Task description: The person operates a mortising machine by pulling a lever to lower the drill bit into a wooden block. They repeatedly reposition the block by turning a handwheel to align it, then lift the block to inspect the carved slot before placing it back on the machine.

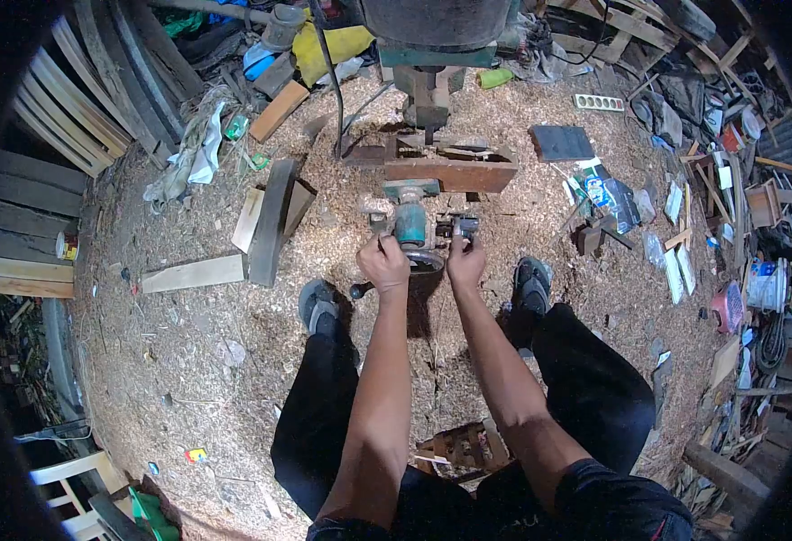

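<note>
My left hand (384, 263) is closed on the left rim of a handwheel (428, 259), whose dark knob (360, 290) sticks out below it. My right hand (465, 263) grips a dark metal lever (458, 225) to the right of the wheel. Between them is the green vise body (409, 224) of a machine. Beyond it lies a reddish-brown wooden block (450, 173) with slots in its top. Above the block hangs the machine's spindle head (427, 95), its tool end close to the wood. My fingertips are partly hidden.
Wood shavings (188, 361) cover the floor around my sandalled feet. Loose boards (272, 221) lie to the left, a dark board (562, 142) and a power strip (599, 103) to the right. A black cable (331, 72) hangs beside the machine. Clutter lines the right side.
</note>
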Available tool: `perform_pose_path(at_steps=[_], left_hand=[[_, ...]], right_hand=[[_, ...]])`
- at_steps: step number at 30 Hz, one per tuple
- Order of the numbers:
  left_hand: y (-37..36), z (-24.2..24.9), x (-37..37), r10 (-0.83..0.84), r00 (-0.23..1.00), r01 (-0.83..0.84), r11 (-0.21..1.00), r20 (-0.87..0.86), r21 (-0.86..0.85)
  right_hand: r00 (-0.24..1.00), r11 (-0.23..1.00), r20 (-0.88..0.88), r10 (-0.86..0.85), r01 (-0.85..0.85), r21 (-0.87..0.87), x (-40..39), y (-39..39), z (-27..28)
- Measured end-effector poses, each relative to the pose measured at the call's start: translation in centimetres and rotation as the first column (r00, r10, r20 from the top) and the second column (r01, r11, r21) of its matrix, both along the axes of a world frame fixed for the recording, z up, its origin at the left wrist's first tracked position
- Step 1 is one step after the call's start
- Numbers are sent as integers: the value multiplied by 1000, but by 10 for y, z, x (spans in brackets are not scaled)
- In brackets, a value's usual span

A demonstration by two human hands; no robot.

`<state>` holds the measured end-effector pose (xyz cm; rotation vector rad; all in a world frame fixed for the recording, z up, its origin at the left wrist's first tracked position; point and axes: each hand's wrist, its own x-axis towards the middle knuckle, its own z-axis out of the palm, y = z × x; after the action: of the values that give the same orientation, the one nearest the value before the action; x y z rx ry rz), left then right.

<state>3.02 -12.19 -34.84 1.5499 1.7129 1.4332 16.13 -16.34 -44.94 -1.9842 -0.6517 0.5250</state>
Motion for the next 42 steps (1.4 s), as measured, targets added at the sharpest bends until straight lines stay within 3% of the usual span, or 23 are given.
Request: perform_pose_path(at_steps=[2, 5, 8, 9, 13, 14, 15, 17, 20, 21, 22, 24, 26, 27, 28, 30, 32, 33, 36, 37, 38, 40, 42], left_hand=[[2, 2, -2, -15, 1000, 15, 1000, -11, -9], [1, 0, -2, -34, 999, 34, 999, -10, -10], [2, -1, 0, -27, 999, 26, 999, 17, 34], [0, 0, 0, -26, 1000, 26, 999, -6, 21], [1, 0, -2, -9, 999, 9, 1000, -40, -10], [2, 1, -2, -10, 999, 9, 1000, -35, -16], [2, 0, -2, -20, 1000, 19, 1000, -22, -10], [-2, 10, -1, -36, 999, 36, 999, 6, -1], [1, 4, -2, -27, 999, 28, 999, -29, 46], [1, 1, -2, -27, 999, 28, 999, -34, 44], [1, 1, -2, -26, 999, 28, 999, -39, 44], [2, 3, -2, -21, 999, 22, 999, -31, 45], [1, 3, -1, -18, 1000, 18, 999, -2, 45], [1, 3, -1, -18, 1000, 18, 999, -5, 39], [-2, 3, -1, -19, 1000, 19, 1000, -9, 24], [-2, 7, -1, -16, 1000, 16, 1000, 0, 21], [-2, 9, 1, -8, 1000, 7, 1000, 25, 24], [-1, 9, 1, -14, 999, 13, 1000, 31, 25], [1, 3, -1, -25, 999, 24, 999, 25, 26], [0, 5, -1, -23, 1000, 22, 999, 15, 27], [-1, 6, -1, -22, 1000, 22, 999, 5, 28], [-3, 7, 0, -26, 999, 26, 1000, 33, 2], [-1, 9, 0, -19, 999, 19, 1000, 31, 7]], right_hand=[[919, 988, -395, -13, 72, 135, -1, 2, 4], [306, 969, -951, -32, 244, 46, 16, 3, -5], [821, 996, -566, -80, 89, -12, 23, 12, -12], [949, 985, -275, -154, 171, 38, 15, 8, -14], [985, 994, 173, 27, -45, 100, 3, 0, 28], [973, 987, -230, 0, 37, 153, 6, 3, 20], [802, 977, -597, -8, 134, 168, 11, 7, 12], [235, 978, -972, -14, 207, 36, 26, 18, -35], [783, 990, -608, -129, 71, -118, 29, 19, -61], [925, 979, -336, -176, 201, 43, 18, 16, -67], [998, 990, 25, -65, 62, 128, 3, 7, -10], [997, 986, 46, -54, 46, 160, -12, 1, 17], [865, 977, -499, -56, 149, 149, 5, 13, -23], [687, 973, -725, -53, 197, 116, 18, 17, -41], [87, 976, -995, -39, 216, -20, 36, 21, -42], [181, 973, -974, -138, 209, -99, 26, 21, 3], [822, 983, -561, -100, 168, 71, 18, 14, -10], [976, 986, -205, -72, 101, 134, 15, 11, -19], [978, 972, -177, -109, 142, 185, 6, 9, -26], [809, 966, -581, -89, 213, 147, 10, 9, -22], [356, 971, -930, -90, 238, -3, 22, 13, -29], [168, 967, -978, -120, 244, -77, 27, 21, -38], [588, 964, -796, -142, 266, 25, 20, 16, -42]])
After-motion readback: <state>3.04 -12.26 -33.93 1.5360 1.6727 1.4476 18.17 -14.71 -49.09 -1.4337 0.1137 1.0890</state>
